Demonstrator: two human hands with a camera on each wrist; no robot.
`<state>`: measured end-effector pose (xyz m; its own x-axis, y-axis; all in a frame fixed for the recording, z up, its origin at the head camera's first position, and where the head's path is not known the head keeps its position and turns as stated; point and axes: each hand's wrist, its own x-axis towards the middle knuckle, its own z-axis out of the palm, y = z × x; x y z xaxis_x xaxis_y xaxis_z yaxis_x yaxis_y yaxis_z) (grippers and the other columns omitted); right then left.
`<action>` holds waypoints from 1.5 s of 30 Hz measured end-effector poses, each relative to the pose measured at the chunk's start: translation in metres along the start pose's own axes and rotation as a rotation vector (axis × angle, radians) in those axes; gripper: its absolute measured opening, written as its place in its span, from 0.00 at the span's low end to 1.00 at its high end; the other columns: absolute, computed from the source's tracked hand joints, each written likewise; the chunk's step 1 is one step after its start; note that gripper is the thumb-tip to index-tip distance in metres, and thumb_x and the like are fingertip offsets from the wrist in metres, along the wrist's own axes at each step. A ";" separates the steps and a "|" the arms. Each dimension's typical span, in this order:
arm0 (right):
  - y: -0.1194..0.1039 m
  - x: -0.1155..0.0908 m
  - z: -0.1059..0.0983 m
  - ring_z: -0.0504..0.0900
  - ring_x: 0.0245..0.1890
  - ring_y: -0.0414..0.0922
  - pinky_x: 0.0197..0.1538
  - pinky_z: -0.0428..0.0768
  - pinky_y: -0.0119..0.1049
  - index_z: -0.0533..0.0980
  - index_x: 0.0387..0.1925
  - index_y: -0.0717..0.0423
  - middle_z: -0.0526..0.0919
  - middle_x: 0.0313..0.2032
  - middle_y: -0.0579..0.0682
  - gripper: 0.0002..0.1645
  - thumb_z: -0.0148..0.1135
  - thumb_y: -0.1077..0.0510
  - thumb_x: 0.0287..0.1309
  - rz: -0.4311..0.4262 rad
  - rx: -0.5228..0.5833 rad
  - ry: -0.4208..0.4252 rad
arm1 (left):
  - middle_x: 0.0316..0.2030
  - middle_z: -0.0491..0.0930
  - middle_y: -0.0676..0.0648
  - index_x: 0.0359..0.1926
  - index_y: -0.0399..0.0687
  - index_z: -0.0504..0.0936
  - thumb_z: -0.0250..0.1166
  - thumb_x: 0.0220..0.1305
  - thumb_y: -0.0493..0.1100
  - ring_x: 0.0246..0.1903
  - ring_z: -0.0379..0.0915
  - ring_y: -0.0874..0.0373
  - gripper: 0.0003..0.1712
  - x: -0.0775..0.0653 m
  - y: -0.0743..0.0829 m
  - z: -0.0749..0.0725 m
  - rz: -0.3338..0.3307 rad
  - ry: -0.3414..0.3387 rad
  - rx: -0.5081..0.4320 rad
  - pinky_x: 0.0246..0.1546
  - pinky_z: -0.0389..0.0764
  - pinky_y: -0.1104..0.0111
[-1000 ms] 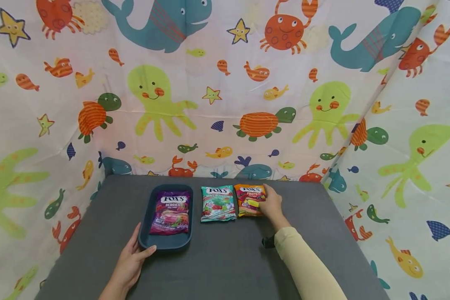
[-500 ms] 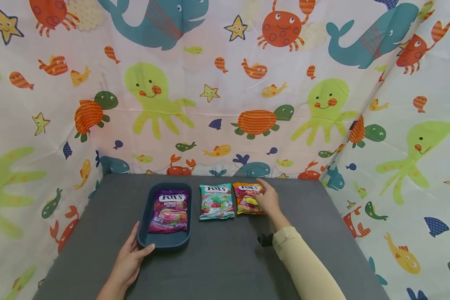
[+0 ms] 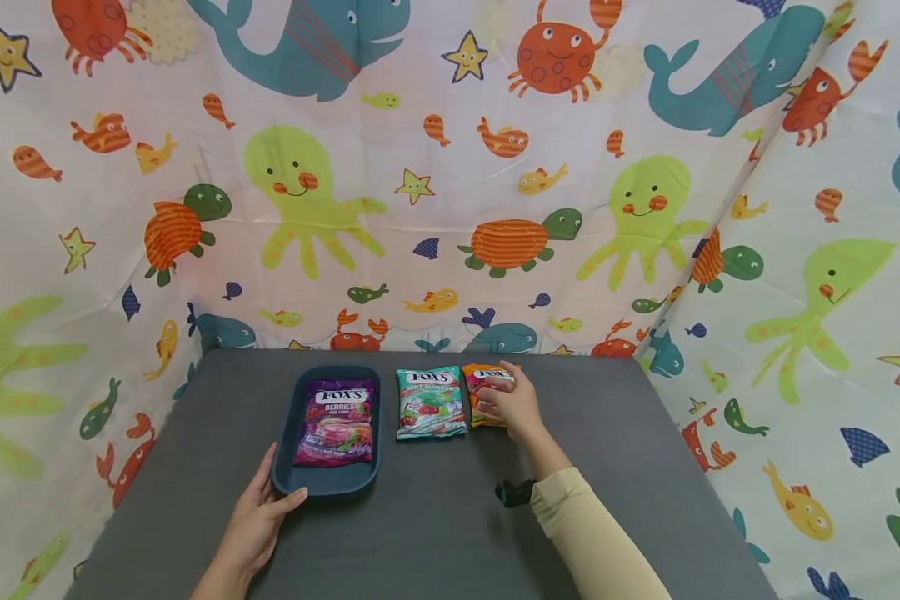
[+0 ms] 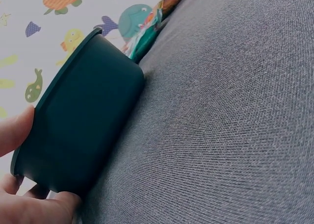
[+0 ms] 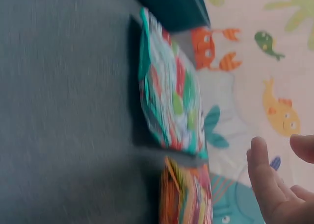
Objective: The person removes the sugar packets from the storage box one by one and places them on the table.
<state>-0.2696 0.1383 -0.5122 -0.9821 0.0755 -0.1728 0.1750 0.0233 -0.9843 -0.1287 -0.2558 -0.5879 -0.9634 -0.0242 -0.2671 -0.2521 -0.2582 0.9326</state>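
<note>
My left hand (image 3: 252, 518) grips the near left corner of a dark blue plastic tray (image 3: 337, 485). In the left wrist view its thumb (image 4: 18, 131) is at the rim and the fingers are round the lower corner. A purple FOX'S Berries candy bag (image 3: 336, 425) lies inside the tray. To the right, a green FOX'S Mint Blossom bag (image 3: 431, 403) lies flat on the table. My right hand (image 3: 521, 408) hovers over the orange FOX'S Fruits bag (image 3: 474, 383), partly covering it. In the right wrist view its fingers (image 5: 262, 172) are loosely bent and hold nothing, apart from the bags.
A dark grey cloth covers the table (image 3: 435, 533). Behind and at both sides hangs a white curtain (image 3: 420, 250) printed with sea animals. A black wrist camera (image 3: 514, 493) sits at the right sleeve's cuff.
My right hand has lifted away from the right edge of the orange bag and shifted left over it. The left hand keeps its grip on the tray; the head view has drifted slightly.
</note>
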 end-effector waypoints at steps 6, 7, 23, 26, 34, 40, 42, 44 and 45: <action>-0.001 -0.010 0.016 0.87 0.47 0.55 0.53 0.82 0.54 0.56 0.77 0.53 0.78 0.60 0.66 0.44 0.65 0.68 0.64 0.013 0.067 -0.054 | 0.81 0.36 0.48 0.81 0.68 0.35 0.63 0.69 0.31 0.79 0.39 0.46 0.58 0.003 -0.001 0.001 0.025 -0.018 -0.005 0.52 0.75 0.82; 0.000 -0.012 0.019 0.87 0.49 0.56 0.54 0.80 0.56 0.56 0.77 0.54 0.77 0.61 0.66 0.44 0.65 0.68 0.64 0.008 0.066 -0.069 | 0.81 0.36 0.48 0.81 0.68 0.35 0.63 0.69 0.30 0.79 0.39 0.46 0.58 0.003 -0.001 0.001 0.025 -0.021 -0.008 0.52 0.75 0.81; 0.000 -0.029 0.067 0.86 0.48 0.55 0.57 0.80 0.57 0.58 0.76 0.54 0.77 0.61 0.67 0.39 0.63 0.63 0.68 -0.007 0.071 -0.236 | 0.81 0.36 0.49 0.81 0.68 0.35 0.63 0.68 0.30 0.79 0.39 0.47 0.58 0.000 -0.003 0.002 0.015 -0.012 -0.024 0.51 0.74 0.83; 0.002 -0.033 0.073 0.84 0.52 0.59 0.56 0.80 0.58 0.57 0.76 0.55 0.79 0.59 0.66 0.39 0.62 0.63 0.69 -0.021 0.070 -0.275 | 0.81 0.36 0.49 0.81 0.69 0.35 0.63 0.69 0.30 0.79 0.39 0.47 0.58 0.001 -0.004 0.003 0.013 -0.010 -0.027 0.51 0.74 0.82; 0.006 -0.042 0.096 0.81 0.57 0.63 0.59 0.77 0.59 0.58 0.75 0.54 0.80 0.59 0.65 0.36 0.60 0.61 0.71 -0.015 0.099 -0.383 | 0.81 0.37 0.47 0.81 0.67 0.34 0.61 0.69 0.29 0.78 0.42 0.47 0.58 -0.002 -0.005 0.001 0.008 0.002 -0.054 0.51 0.77 0.79; -0.001 -0.049 0.120 0.82 0.57 0.60 0.58 0.78 0.57 0.58 0.76 0.53 0.78 0.61 0.65 0.35 0.58 0.60 0.72 -0.022 0.084 -0.429 | 0.81 0.35 0.48 0.81 0.67 0.33 0.61 0.70 0.29 0.78 0.40 0.47 0.57 -0.003 -0.002 0.001 0.008 -0.012 -0.045 0.52 0.77 0.78; -0.003 -0.051 0.128 0.82 0.57 0.60 0.58 0.79 0.56 0.58 0.76 0.53 0.78 0.61 0.64 0.35 0.59 0.59 0.72 -0.030 0.072 -0.437 | 0.81 0.35 0.49 0.81 0.67 0.33 0.61 0.70 0.29 0.78 0.40 0.47 0.57 -0.003 -0.002 0.002 0.009 -0.010 -0.033 0.52 0.76 0.79; -0.004 -0.052 0.136 0.81 0.58 0.61 0.58 0.79 0.56 0.59 0.75 0.53 0.80 0.60 0.62 0.36 0.60 0.59 0.71 -0.030 0.078 -0.441 | 0.81 0.35 0.48 0.81 0.66 0.32 0.61 0.70 0.29 0.78 0.39 0.46 0.57 -0.003 -0.001 0.002 0.014 -0.006 -0.017 0.51 0.76 0.80; -0.005 -0.053 0.139 0.81 0.58 0.60 0.58 0.79 0.56 0.59 0.75 0.53 0.81 0.59 0.61 0.36 0.61 0.59 0.71 -0.030 0.074 -0.439 | 0.81 0.35 0.48 0.81 0.66 0.32 0.61 0.70 0.29 0.78 0.39 0.46 0.57 -0.003 -0.001 0.002 0.014 -0.005 -0.013 0.51 0.76 0.80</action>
<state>-0.2284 -0.0045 -0.5035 -0.9261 -0.3551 -0.1272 0.1561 -0.0536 -0.9863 -0.1259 -0.2534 -0.5876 -0.9673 -0.0229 -0.2526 -0.2372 -0.2706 0.9330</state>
